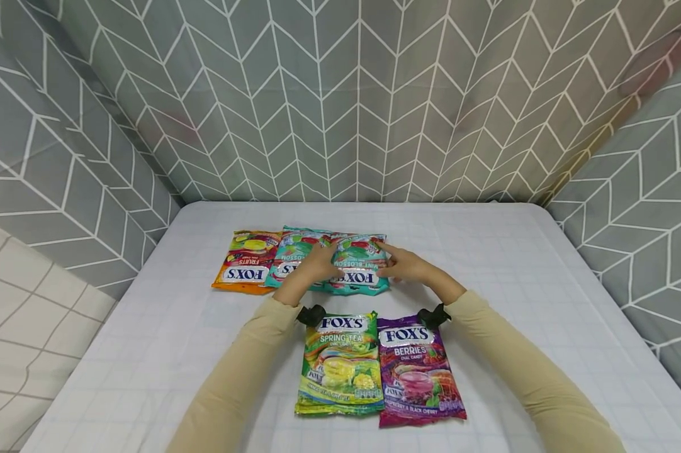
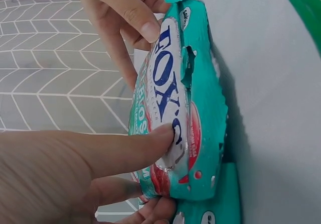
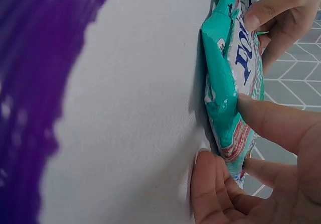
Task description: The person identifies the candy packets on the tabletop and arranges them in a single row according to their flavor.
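A teal Fox's Mint Blossom candy bag [image 1: 357, 257] lies toward the back of the table, its print upside down in the head view. My left hand [image 1: 320, 263] grips its left side, thumb [image 2: 150, 142] on the white logo and fingers by the edge. On the bag's right edge is my right hand [image 1: 410, 267]; its thumb [image 3: 266, 116] touches the front corner while other fingers curl beside the edge, low against the table. A second teal candy bag [image 1: 295, 249] sits immediately left, partly covered by the left hand and overlapping an orange-red Fruits candy bag [image 1: 252, 257].
Nearer me lie a green-yellow Spring Tea candy bag [image 1: 340, 362] and a purple Berries candy bag [image 1: 416, 371], side by side below my forearms. The white-covered table [image 1: 488, 251] is bordered by grey patterned curtains [image 1: 352, 100] at the back and sides.
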Available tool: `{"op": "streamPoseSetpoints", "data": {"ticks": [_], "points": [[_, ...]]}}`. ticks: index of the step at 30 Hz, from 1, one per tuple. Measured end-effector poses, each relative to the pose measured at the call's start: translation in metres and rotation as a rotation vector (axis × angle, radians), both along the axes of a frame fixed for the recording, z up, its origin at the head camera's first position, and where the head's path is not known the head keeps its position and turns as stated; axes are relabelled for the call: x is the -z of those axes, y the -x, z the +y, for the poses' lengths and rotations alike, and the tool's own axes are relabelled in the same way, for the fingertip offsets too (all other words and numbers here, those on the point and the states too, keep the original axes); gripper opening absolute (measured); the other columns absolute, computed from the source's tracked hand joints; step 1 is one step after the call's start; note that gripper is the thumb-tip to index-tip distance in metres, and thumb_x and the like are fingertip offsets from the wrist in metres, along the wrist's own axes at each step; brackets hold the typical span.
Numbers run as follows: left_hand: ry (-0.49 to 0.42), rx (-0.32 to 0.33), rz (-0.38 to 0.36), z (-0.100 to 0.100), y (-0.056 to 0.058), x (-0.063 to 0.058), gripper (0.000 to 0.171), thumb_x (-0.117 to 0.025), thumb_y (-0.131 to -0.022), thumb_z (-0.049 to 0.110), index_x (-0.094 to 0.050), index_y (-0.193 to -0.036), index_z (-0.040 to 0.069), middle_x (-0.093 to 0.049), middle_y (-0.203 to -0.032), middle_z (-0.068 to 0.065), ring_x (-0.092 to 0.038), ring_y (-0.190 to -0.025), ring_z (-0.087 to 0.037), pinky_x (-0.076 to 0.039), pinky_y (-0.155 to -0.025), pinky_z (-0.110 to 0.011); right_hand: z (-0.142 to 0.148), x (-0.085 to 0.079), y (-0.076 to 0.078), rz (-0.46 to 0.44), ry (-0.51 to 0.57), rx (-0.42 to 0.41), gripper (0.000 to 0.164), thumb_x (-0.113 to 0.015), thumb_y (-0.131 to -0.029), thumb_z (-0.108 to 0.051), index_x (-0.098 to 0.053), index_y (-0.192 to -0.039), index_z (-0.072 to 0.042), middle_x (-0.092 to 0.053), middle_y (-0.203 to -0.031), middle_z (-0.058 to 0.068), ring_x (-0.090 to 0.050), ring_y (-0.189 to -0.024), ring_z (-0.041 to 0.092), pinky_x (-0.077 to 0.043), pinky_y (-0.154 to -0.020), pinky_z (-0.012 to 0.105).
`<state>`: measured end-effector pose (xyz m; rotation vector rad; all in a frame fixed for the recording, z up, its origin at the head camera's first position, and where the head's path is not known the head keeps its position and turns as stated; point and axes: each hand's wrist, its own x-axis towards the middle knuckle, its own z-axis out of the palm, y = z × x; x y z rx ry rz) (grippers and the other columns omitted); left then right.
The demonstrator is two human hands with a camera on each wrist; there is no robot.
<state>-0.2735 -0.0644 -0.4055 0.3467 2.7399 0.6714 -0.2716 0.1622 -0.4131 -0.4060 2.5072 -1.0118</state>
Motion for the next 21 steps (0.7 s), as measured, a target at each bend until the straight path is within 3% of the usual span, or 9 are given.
{"op": "streamPoseSetpoints", "data": {"ticks": [6,10,13,17,21], "points": [[-0.058,-0.023,0.041,-0.001,-0.001,0.004,0.079,-0.072,-0.089,0.023,-0.028,-0.151,0.001,-0.027,-0.151,-0.027,-0.015,-0.142,-0.042,-0.03,-0.107,-0.055,0.001,0.0,-0.004,-0.022,0.09,0.049,0.072,-0.06,-0.097,-0.021,-0.02,-0.154,-0.004,-0.057,-0.109,0.023,-0.062,-0.084,0.027,-0.052,-0.074,0.035],[-0.111,-0.041,0.091,-0.004,-0.006,0.007,0.075,-0.072,-0.089,0.022,-0.032,-0.149,-0.001,-0.032,-0.145,-0.03,-0.033,-0.132,-0.041,-0.042,-0.097,-0.052,0.002,-0.004,-0.013,-0.031,0.145,0.113,0.065,-0.06,-0.097,-0.022,-0.029,-0.15,0.0,-0.05,-0.125,0.029,-0.06,-0.102,0.035,-0.052,-0.085,0.041],[-0.173,-0.041,0.131,-0.006,-0.012,0.005,0.07,-0.071,-0.09,0.02,-0.036,-0.147,-0.001,-0.035,-0.137,-0.031,-0.043,-0.118,-0.038,-0.045,-0.088,-0.05,0.004,-0.01,-0.023,0.012,0.175,0.131,0.059,-0.06,-0.096,-0.022,-0.038,-0.145,0.002,-0.047,-0.131,0.029,-0.054,-0.113,0.039,-0.049,-0.091,0.046],[-0.258,-0.031,0.183,-0.011,-0.026,-0.003,0.064,-0.071,-0.09,0.017,-0.042,-0.144,0.0,-0.039,-0.134,-0.03,-0.045,-0.116,-0.039,-0.045,-0.089,-0.052,0.007,-0.018,-0.038,0.072,0.222,0.097,0.049,-0.06,-0.097,-0.022,-0.049,-0.138,0.004,-0.052,-0.13,0.025,-0.055,-0.112,0.038,-0.046,-0.092,0.052],[-0.297,-0.029,0.171,-0.021,-0.044,-0.009,0.059,-0.07,-0.091,0.018,-0.047,-0.141,0.0,-0.042,-0.131,-0.027,-0.051,-0.109,-0.037,-0.049,-0.083,-0.048,0.01,-0.026,-0.057,0.03,0.282,0.015,0.045,-0.057,-0.098,-0.018,-0.051,-0.136,0.005,-0.054,-0.126,0.024,-0.062,-0.102,0.038,-0.046,-0.092,0.053]]}}
